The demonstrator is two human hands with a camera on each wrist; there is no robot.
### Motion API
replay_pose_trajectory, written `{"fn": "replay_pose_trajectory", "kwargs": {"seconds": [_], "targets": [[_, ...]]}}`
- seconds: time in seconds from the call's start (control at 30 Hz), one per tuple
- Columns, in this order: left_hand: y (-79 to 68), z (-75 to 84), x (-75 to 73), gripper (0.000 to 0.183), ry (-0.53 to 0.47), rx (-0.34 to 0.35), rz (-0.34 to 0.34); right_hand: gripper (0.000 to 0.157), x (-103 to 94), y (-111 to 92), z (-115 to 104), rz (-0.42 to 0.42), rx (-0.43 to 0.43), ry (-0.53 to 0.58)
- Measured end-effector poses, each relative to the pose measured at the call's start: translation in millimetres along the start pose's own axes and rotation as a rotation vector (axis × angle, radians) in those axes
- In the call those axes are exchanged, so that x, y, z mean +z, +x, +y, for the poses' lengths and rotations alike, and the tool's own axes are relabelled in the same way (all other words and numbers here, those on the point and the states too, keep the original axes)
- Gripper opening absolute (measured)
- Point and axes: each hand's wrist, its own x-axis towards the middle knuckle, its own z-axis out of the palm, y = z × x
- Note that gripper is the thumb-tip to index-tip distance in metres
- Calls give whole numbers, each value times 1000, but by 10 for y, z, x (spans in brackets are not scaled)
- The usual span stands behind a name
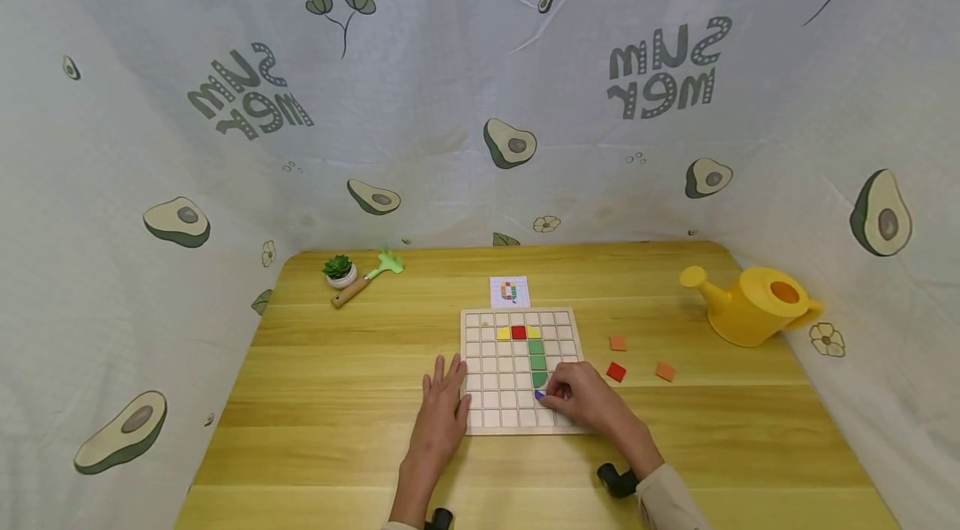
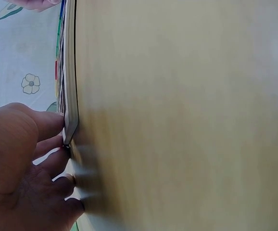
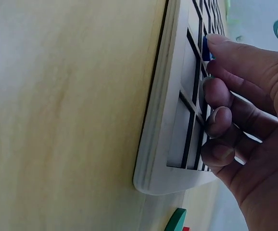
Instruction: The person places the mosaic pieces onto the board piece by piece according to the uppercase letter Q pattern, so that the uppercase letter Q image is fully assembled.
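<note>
A wooden grid board [image 1: 480, 422] lies on the table. Between thumb and index finger, my right hand [image 1: 583, 398] pinches a small blue tile [image 1: 539, 395] over the board's lower right part; the right wrist view shows the same blue tile [image 3: 206, 49] at the thumb tip. Just above it runs a column of green tiles [image 1: 537, 362], topped by a row with a red tile [image 1: 518, 332] between two yellow ones [image 1: 503, 334]. My left hand [image 1: 440, 409] rests at the board's left edge, fingers extended; its thumb [image 2: 50, 124] touches the edge.
Behind the board lies a pattern card [image 1: 509, 292]. To the right are orange tiles [image 1: 617, 342], a loose red tile [image 1: 616, 372] and a yellow watering can [image 1: 753, 305]. A potted plant [image 1: 340, 272] and toy rake [image 1: 367, 278] sit back left. A green piece [image 3: 176, 220] lies off the board.
</note>
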Motion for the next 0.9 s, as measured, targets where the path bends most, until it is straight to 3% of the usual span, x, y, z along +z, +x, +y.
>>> {"fn": "replay_pose_trajectory", "kwargs": {"seconds": [0.47,0.67,0.9], "targets": [[-2,-5,3,54,-8,2,2,16,-16,-28,33,42,-27,6],[9,1,9,54,-11,11,6,9,-198,-127,142,153,34,-33],[-2,-5,6,54,-2,-4,4,26,-442,-267,415,233,130,-94]]}}
